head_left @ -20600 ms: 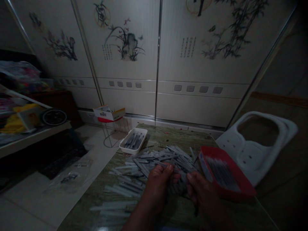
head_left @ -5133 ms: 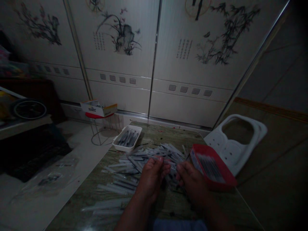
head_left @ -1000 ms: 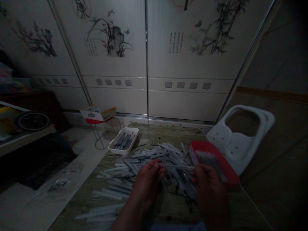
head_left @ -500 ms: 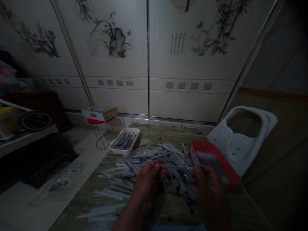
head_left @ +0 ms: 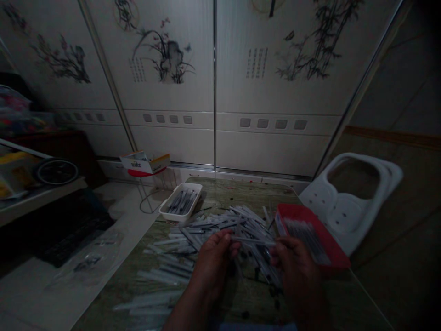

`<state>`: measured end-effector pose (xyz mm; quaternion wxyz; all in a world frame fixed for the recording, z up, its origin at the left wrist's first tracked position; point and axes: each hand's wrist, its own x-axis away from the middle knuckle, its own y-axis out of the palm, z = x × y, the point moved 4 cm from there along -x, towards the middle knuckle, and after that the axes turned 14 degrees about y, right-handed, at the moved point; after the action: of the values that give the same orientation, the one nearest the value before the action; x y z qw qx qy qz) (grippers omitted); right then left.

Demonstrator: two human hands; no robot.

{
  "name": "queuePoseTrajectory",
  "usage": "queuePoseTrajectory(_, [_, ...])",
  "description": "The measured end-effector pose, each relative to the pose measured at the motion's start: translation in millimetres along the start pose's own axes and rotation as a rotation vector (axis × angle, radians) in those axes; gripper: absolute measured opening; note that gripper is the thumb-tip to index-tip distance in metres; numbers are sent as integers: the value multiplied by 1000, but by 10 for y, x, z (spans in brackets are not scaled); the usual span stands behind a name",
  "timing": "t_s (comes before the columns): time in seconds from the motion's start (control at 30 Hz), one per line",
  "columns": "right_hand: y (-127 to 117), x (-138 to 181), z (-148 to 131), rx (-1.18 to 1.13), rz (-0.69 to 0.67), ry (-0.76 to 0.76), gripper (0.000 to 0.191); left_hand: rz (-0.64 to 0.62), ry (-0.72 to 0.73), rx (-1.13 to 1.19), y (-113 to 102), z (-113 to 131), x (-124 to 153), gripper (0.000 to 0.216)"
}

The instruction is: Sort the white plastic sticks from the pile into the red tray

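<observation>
left hand (head_left: 214, 257) and right hand (head_left: 296, 262) both curled nearly closed, pinching 1 slim pen-like stick (head_left: 253, 241) between them, just above a messy pile of sticks (head_left: 225, 220); red bin (head_left: 333, 246) beside the right hand; white tray (head_left: 176, 217) farther back, left

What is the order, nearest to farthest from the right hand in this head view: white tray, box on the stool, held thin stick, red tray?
From the right hand:
1. Thin stick: in its grip.
2. Red tray: close, on its right side.
3. White tray: left, at the table's left edge.
4. Box: farther left, off the table, on the stool.
</observation>
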<state>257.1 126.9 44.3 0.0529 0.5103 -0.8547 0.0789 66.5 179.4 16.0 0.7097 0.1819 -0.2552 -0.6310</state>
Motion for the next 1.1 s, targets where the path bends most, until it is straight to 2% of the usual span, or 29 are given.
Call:
queuePoseTrajectory(0.13, [100,-37,28,13,-174,60,31,1,21,9,-3,10,-5,21])
queuePoseTrajectory(0.23, [176,-19,20,91,-245,98,34,6,39,18,4,11,6,28])
queuePoseTrajectory(0.63, [334,161,56,79,-231,78,39,131,89,60,35,-61,79,43])
queuePoseTrajectory(0.87, [354,252,55,51,-205,25,46,110,131,54,33,-48,93,50])
queuePoseTrajectory(1.1, [363,201,73,97,-213,11,47,102,145,-1,7,-51,72,50])
